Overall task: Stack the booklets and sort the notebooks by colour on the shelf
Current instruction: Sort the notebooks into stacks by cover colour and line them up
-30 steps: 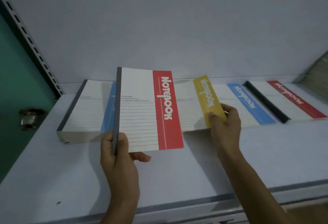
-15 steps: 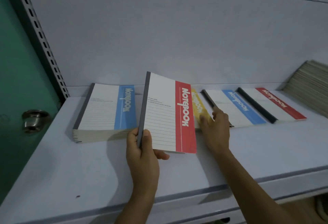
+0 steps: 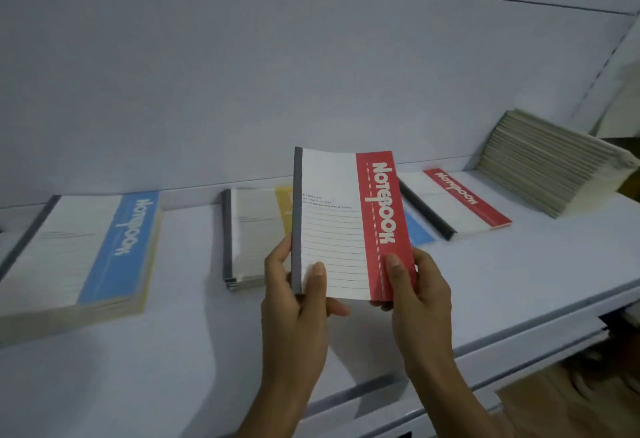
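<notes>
Red notebook (image 3: pixel 353 226) upright above shelf (image 3: pixel 180 351); I see both grips on it. Left grip (image 3: pixel 294 302) pinches grey spine corner, right grip (image 3: pixel 419 295) clasps red edge. On shelf: blue-topped stack (image 3: pixel 79 250) far left, yellow-topped stack (image 3: pixel 256 233) behind, second red notebook (image 3: pixel 457 202) right, booklets (image 3: pixel 540 167) leaning far right.

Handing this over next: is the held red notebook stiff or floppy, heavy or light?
Probably floppy: the red notebook looks thin and its top edge bows. Likely light: left hand and right hand hold only its bottom corners.
</notes>
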Demonstrator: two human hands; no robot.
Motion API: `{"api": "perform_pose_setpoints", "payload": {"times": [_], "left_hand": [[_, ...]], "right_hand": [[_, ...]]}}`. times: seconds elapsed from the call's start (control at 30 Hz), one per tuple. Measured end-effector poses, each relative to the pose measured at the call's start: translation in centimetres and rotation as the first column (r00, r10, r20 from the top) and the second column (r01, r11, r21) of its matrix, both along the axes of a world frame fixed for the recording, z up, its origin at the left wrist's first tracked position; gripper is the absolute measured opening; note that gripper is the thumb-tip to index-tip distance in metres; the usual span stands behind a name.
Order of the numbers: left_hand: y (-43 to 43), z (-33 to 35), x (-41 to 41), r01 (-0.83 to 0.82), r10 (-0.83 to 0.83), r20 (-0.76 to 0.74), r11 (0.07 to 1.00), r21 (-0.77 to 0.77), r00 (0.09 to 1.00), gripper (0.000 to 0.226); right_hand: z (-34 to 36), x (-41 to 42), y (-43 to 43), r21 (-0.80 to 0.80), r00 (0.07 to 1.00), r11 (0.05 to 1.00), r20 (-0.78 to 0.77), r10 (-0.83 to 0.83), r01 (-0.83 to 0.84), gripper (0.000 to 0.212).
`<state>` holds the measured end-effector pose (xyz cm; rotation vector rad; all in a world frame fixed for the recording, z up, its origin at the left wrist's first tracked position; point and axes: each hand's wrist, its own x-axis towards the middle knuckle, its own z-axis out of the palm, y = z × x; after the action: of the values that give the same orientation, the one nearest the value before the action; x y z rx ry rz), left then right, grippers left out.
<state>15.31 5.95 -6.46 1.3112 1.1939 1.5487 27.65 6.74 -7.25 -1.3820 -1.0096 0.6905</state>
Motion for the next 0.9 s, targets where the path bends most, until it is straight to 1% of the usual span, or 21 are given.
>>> {"api": "perform_pose_setpoints", "payload": {"times": [0.13,0.2,0.3,0.33,0.4,0.47,0.53,0.6,0.63,0.67,0.7,0.73,0.77,0.8,0.87,0.9], "left_hand": [[1.9,-0.8,6.8,0.101,-0.101,-0.171,0.995,-0.011,0.980,0.043],[3.0,-1.4,10.4,0.120,-0.130,-0.295,0.991,-0.051,0.947,0.054],[5.1,-2.0,15.6,0.073,-0.114,-0.498,0.992,-0.101,0.860,0.072],[5.8,-2.1,17.1,0.046,-0.098,-0.533,0.993,-0.111,0.840,0.073],[7.1,-2.2,19.6,-0.001,-0.056,-0.555,0.995,-0.101,0.830,0.073],[8.5,-2.1,21.3,-0.037,-0.006,-0.598,0.997,-0.060,0.802,0.074],[10.1,-1.8,22.2,-0.102,0.050,-0.688,0.994,-0.035,0.724,0.084],[11.6,-1.8,22.6,-0.198,0.092,-0.788,0.979,-0.039,0.609,0.094],[12.2,-1.9,22.7,-0.231,0.104,-0.831,0.973,-0.030,0.546,0.099],[12.6,-2.2,22.6,-0.245,0.101,-0.872,0.969,-0.022,0.480,0.103],[12.9,-2.5,22.6,-0.245,0.088,-0.906,0.969,-0.018,0.414,0.106],[13.1,-2.8,22.5,-0.241,0.073,-0.931,0.970,-0.017,0.358,0.108],[13.3,-3.1,22.5,-0.234,0.064,-0.944,0.972,-0.014,0.322,0.107],[13.5,-3.3,22.6,-0.229,0.058,-0.950,0.973,-0.014,0.305,0.103],[13.7,-3.3,22.7,-0.233,0.057,-0.954,0.972,-0.014,0.296,0.099],[13.8,-3.4,22.9,-0.238,0.051,-0.954,0.971,-0.022,0.296,0.101]], "right_hand": [[-0.9,7.5,1.4,-0.042,0.995,0.995,0.049,-0.087,0.089,0.024],[-1.8,11.8,2.5,-0.050,0.991,0.992,0.079,-0.109,0.113,0.024],[-2.5,17.8,4.3,-0.075,0.985,0.987,0.114,-0.132,0.141,0.024],[-2.4,19.4,4.9,-0.080,0.982,0.986,0.135,-0.134,0.145,0.025],[-2.4,22.0,6.4,-0.075,0.966,0.988,0.232,-0.116,0.137,0.028],[-2.0,24.4,8.3,-0.051,0.940,0.994,0.332,-0.072,0.094,0.035],[-1.1,26.3,10.6,-0.062,0.905,0.998,0.426,0.023,0.004,0.043],[-0.4,27.4,13.1,-0.152,0.859,0.978,0.473,0.196,-0.139,0.047],[-0.2,27.8,13.9,-0.215,0.835,0.956,0.474,0.280,-0.199,0.053],[-0.4,28.1,14.5,-0.258,0.823,0.936,0.458,0.335,-0.237,0.061],[-0.6,28.4,14.9,-0.271,0.825,0.925,0.433,0.364,-0.265,0.064],[-1.0,28.8,15.0,-0.259,0.833,0.923,0.409,0.372,-0.284,0.061],[-1.3,29.1,15.1,-0.254,0.835,0.921,0.400,0.378,-0.296,0.063],[-1.7,29.5,15.1,-0.264,0.821,0.915,0.413,0.394,-0.306,0.068],[-2.7,29.8,15.4,-0.305,0.759,0.898,0.485,0.434,-0.318,0.085],[-2.9,29.7,15.6,-0.320,0.725,0.896,0.532,0.438,-0.307,0.096]]}}
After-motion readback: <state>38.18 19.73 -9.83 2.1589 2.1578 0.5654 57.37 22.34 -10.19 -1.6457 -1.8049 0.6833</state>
